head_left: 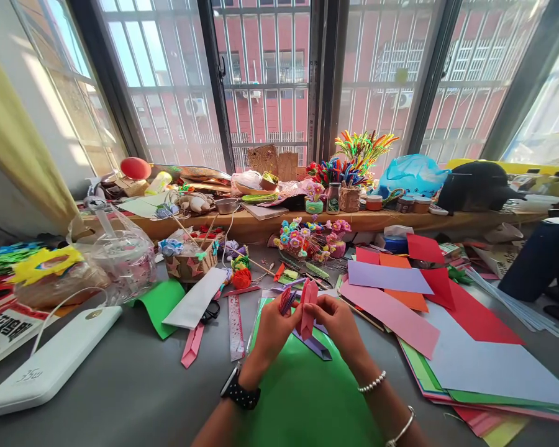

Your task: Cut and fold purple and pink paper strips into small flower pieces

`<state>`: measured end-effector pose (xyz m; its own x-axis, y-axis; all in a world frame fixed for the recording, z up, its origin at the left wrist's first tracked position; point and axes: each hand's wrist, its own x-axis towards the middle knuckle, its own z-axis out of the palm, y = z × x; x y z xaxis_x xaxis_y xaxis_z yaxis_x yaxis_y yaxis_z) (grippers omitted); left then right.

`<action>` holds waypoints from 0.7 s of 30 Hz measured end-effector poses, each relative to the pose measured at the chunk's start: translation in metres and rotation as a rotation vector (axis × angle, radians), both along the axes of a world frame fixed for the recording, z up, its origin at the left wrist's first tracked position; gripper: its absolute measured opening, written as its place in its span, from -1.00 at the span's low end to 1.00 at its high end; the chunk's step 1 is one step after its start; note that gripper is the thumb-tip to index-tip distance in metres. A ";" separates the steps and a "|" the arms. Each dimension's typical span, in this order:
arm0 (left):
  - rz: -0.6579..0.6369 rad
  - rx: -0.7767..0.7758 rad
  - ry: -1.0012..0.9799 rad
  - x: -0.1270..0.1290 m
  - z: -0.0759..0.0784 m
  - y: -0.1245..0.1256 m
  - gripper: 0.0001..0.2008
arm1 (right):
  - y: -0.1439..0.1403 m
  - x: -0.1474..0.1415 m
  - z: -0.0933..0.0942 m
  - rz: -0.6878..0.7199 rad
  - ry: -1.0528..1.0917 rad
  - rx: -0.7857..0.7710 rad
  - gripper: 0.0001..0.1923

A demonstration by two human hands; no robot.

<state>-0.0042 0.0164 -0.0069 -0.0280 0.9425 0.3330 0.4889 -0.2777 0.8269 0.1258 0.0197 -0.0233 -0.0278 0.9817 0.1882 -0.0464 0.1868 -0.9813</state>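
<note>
Over a green mat, my left hand and my right hand meet at a folded pink paper piece held upright between them. My right fingertips pinch its right side. The left hand grips its other side, and a small bundle of folded paper, dark purple and pinkish, sticks up at its fingers. Beneath both hands lie folded purple paper strips, partly hidden. A folded pink strip with a pointed end rests on the table to the left, beside a patterned ruler.
Coloured paper sheets are piled at the right. Black-handled scissors lie near a white folded sheet. A white power bank is at the left. Small craft flowers stand ahead, below a crowded windowsill.
</note>
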 end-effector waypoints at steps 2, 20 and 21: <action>-0.019 -0.011 -0.039 -0.001 -0.004 0.000 -0.76 | 0.000 0.002 0.000 -0.022 -0.036 0.017 -0.68; -0.117 -0.093 -0.224 -0.008 -0.019 0.006 -0.74 | -0.003 0.005 0.006 -0.115 -0.322 0.124 -0.78; -0.134 -0.099 -0.233 -0.008 -0.020 0.006 -0.73 | -0.003 0.005 0.006 -0.119 -0.331 0.129 -0.78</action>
<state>-0.0125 0.0227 -0.0268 0.0337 0.9706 0.2384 0.2466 -0.2392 0.9391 0.1312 0.0162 -0.0170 0.0049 0.9506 0.3102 0.2990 0.2947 -0.9076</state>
